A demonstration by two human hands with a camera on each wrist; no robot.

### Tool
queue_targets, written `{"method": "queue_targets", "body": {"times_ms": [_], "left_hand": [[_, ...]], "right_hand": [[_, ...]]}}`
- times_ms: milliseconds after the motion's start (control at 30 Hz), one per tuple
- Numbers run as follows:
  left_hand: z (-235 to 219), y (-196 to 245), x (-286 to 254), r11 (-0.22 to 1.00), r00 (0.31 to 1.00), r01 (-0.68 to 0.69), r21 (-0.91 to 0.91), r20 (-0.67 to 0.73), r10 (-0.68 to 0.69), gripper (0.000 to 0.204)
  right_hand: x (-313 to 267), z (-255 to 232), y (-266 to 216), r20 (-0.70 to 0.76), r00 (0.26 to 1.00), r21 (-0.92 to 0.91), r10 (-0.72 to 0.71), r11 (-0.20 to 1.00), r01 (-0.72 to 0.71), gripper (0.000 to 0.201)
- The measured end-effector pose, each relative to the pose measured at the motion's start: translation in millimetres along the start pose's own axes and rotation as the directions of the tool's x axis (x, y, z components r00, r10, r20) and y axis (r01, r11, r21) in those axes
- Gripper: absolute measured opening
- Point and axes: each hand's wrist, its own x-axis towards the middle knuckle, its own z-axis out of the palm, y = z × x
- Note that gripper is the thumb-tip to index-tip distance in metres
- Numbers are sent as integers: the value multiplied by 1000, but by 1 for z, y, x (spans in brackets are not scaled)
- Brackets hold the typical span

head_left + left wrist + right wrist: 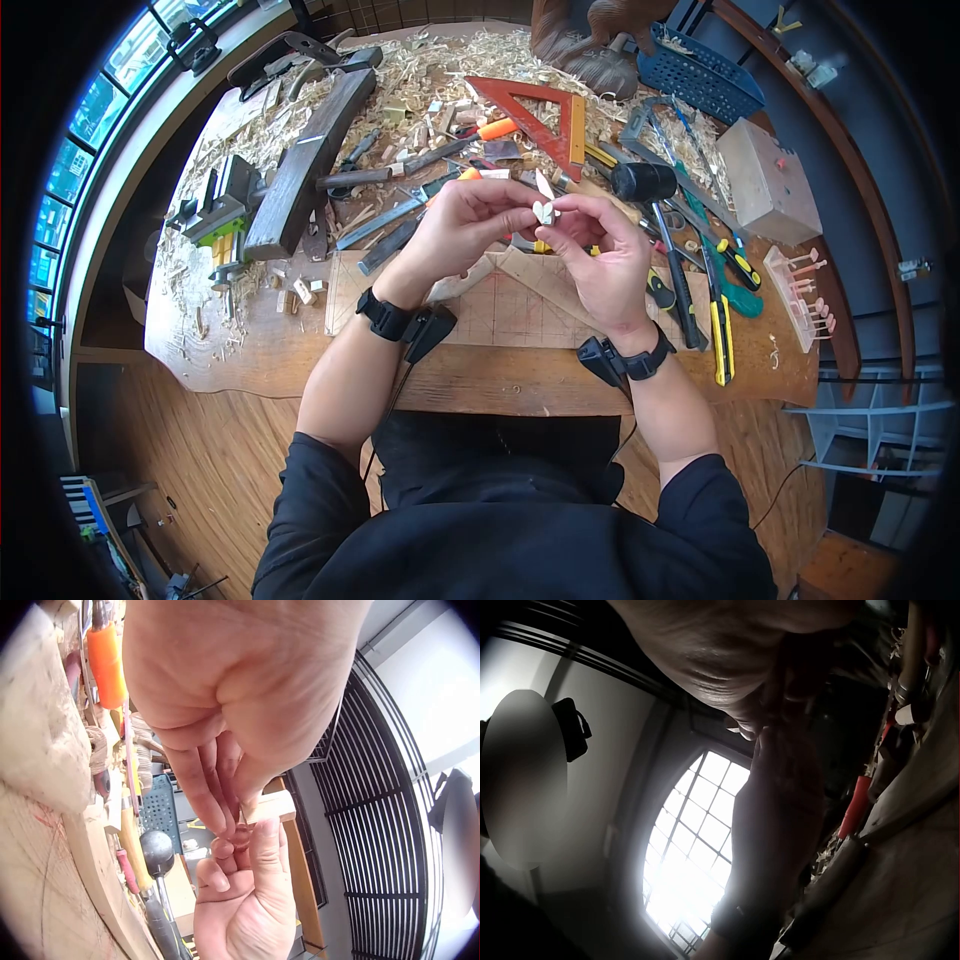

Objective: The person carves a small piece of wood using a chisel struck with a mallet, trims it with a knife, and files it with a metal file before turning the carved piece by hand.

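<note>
A small pale piece of wood is held up over the bench between both hands' fingertips. My left hand pinches it from the left, and my right hand grips it from the right with thumb and forefinger. In the left wrist view the wood shows a flat, squared face above the right thumb. The right wrist view is dark, and the fingers hide most of the piece there. Beneath the hands lies a wooden board with ruled lines and a few loose wooden pieces on it.
An orange-red triangle square, a black mallet and a yellow-black utility knife lie beyond and right of the hands. A dark timber beam and a vise stand left. Shavings cover the back, near a blue basket.
</note>
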Motion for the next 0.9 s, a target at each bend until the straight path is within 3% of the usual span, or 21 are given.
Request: {"method": "queue_targets", "body": {"times_ms": [267,900], "left_hand": [[-3,-7,1,997,997,-78,6,12,78,23],[-1,-2,-2,997,997,-79,-3,-28,79,21]], "right_hand": [[1,0,-1,-2,1000,-47,-15,999,15,27],[0,0,0,4,1000,2,-27,1000,27,27]]}}
